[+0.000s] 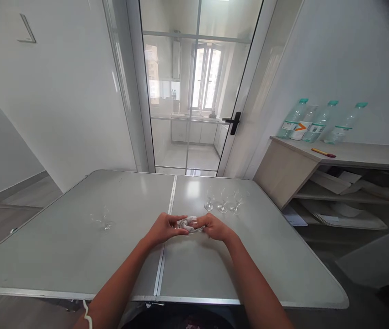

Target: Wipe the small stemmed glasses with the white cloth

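My left hand (162,230) grips a small clear glass (191,219) by one end, thumb below and fingers above, holding it sideways just over the middle of the table. Crumpled whitish cloth (184,224) shows through the glass. My right hand (216,227) is closed at the other end, its fingertips pushed into the opening against the cloth; they are partly hidden. Beyond that hand, three clear stemmed glasses stand in a group: one glass (209,205), a second glass (222,208) and a third glass (235,209). Another clear stemmed glass (105,225) is on the left half.
The grey folding table (129,192) has a metal seam down its middle. Behind it is a glazed door (194,103) with a black handle (236,122). At right, a shelf unit (293,160) bears several plastic bottles (316,128) and a red-and-yellow stick (322,152).
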Demonstrator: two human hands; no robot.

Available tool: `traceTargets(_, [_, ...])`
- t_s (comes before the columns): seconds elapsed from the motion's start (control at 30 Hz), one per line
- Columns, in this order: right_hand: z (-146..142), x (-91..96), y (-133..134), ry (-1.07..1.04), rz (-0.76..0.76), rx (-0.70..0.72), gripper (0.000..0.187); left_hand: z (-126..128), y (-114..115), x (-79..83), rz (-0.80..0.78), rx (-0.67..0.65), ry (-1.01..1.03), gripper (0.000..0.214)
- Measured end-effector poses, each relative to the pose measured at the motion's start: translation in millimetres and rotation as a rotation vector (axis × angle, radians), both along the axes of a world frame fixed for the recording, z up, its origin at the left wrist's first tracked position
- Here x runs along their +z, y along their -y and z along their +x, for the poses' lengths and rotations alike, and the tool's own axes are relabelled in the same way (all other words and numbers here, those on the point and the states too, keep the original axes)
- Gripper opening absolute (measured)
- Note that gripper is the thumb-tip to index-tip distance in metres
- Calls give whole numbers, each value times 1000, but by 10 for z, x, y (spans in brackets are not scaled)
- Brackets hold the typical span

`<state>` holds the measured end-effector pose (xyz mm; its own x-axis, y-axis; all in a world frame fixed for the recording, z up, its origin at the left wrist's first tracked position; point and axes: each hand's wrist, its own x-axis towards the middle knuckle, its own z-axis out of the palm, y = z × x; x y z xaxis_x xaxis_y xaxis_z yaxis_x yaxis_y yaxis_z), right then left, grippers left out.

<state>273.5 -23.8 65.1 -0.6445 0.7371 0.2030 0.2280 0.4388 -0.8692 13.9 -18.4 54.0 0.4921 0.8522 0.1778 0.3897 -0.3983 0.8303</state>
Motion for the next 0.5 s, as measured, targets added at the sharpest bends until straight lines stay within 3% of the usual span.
traceTargets(0.1, [-55, -21, -28, -24, 144, -53, 56, -12, -19, 39, -46, 58, 52, 68])
traceTargets(0.17, [-99, -45, -43, -77, 110, -126, 59, -27, -40, 6, 20, 115, 29, 66])
traceTargets(0.27, [-144, -72, -39, -183, -166, -194, 53, -50, -70, -114, 244, 176, -103, 61])
traceTargets(0.4, [-131, -71, -7, -310, -694, -165, 36, -64, -101, -264, 636, 93, -251, 56])
traceTargets(0.5, [-124, -71, -10, -481, -878, -258, 37, -45, -118, -284, 736, 93, -230, 56])
